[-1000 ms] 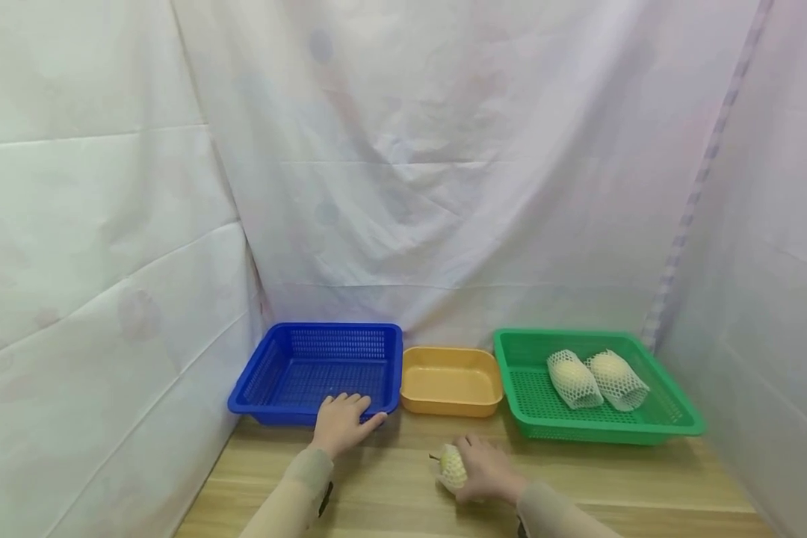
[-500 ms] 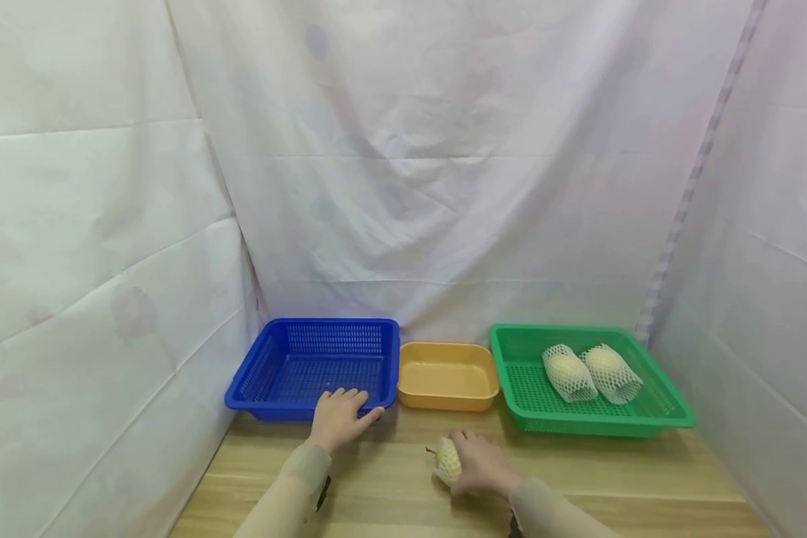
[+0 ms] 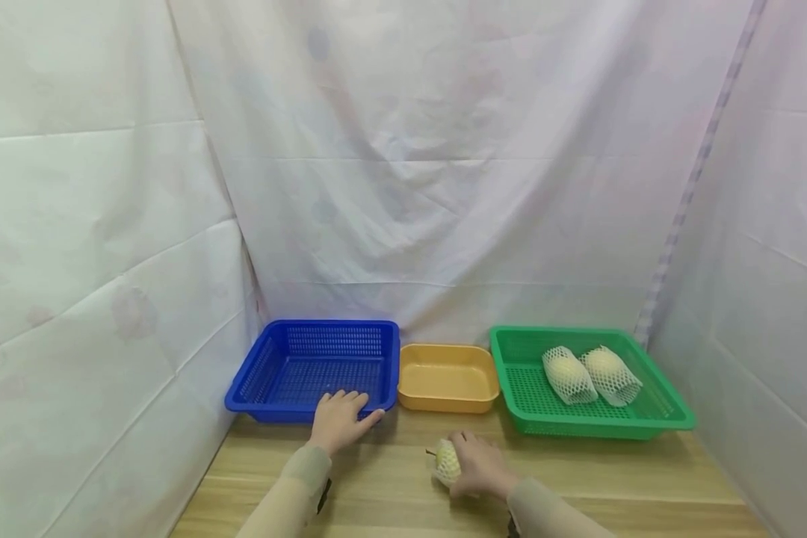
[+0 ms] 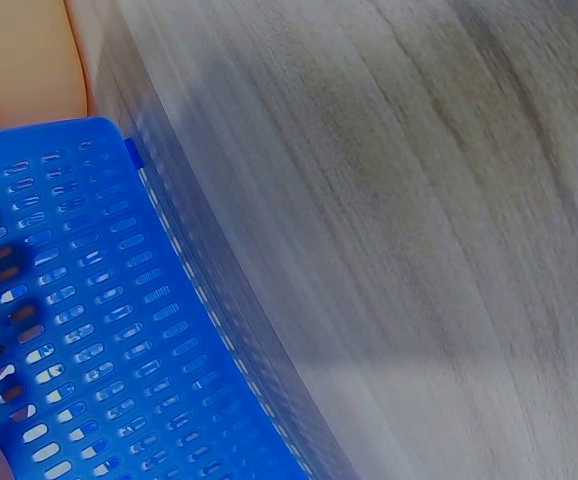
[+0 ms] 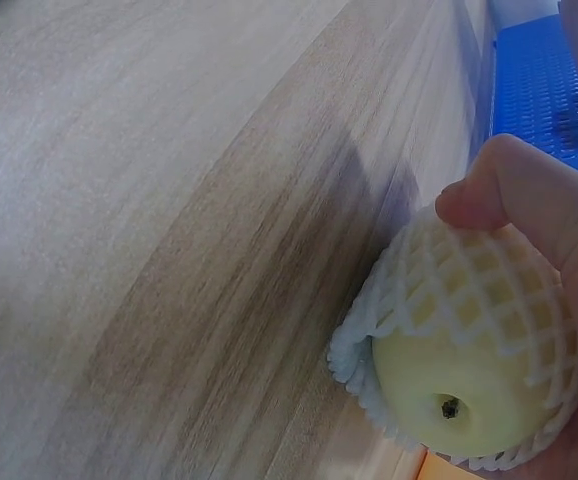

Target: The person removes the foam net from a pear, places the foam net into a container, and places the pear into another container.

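A pale yellow pear in a white foam net lies at the front middle of the wooden table, its stem pointing left. My right hand grips it from the right. In the right wrist view my thumb presses on the netted pear, and its bare end shows. My left hand rests on the front rim of a blue basket, fingers reaching over the edge and thumb spread aside. The left wrist view shows the slotted wall of the blue basket; that hand is mostly out of frame there.
An orange tray stands between the blue basket and a green basket on the right. Two netted pears lie inside the green one. White cloth hangs behind and along both sides of the table.
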Motion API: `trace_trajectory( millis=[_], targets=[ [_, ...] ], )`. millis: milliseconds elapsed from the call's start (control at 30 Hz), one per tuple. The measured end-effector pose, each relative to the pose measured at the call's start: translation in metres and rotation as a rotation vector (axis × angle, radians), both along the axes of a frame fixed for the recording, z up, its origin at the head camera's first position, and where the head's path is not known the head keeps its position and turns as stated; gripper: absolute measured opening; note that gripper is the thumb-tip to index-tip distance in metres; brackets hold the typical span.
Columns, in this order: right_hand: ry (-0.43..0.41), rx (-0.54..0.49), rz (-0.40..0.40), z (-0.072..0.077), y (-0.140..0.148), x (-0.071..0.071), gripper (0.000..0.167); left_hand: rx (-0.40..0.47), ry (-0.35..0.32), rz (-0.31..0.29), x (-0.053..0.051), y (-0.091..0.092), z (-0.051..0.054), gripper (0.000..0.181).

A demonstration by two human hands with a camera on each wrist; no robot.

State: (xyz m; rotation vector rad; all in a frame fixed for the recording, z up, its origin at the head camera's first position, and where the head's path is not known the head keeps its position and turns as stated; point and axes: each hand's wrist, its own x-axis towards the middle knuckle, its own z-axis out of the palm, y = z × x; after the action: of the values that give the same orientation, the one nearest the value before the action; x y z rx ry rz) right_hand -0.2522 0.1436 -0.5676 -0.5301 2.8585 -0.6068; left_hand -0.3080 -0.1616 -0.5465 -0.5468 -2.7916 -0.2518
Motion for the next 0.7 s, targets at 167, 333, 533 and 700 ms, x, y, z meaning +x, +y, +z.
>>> trace_trajectory(
  millis=[167,333,533,700],
  targets=[
    [0.000,-0.002,0.002,0.0007,-0.0014,0.0008,0.094,0.014,0.017,-0.006,-0.0003,-0.0004,-0.0025,0.062],
    [0.018,0.006,0.005,0.0004,-0.0024,-0.0012,0.094,0.011,0.009,0.003,-0.0014,-0.0004,-0.0026,0.061],
    [0.009,0.010,-0.005,-0.0001,-0.0029,-0.0014,0.095,0.019,0.023,-0.011,-0.0013,-0.0002,-0.0037,0.057],
    [0.021,0.017,0.000,0.0012,-0.0038,0.0011,0.094,0.007,0.018,-0.011,-0.0014,-0.0011,-0.0050,0.058]
  ],
)
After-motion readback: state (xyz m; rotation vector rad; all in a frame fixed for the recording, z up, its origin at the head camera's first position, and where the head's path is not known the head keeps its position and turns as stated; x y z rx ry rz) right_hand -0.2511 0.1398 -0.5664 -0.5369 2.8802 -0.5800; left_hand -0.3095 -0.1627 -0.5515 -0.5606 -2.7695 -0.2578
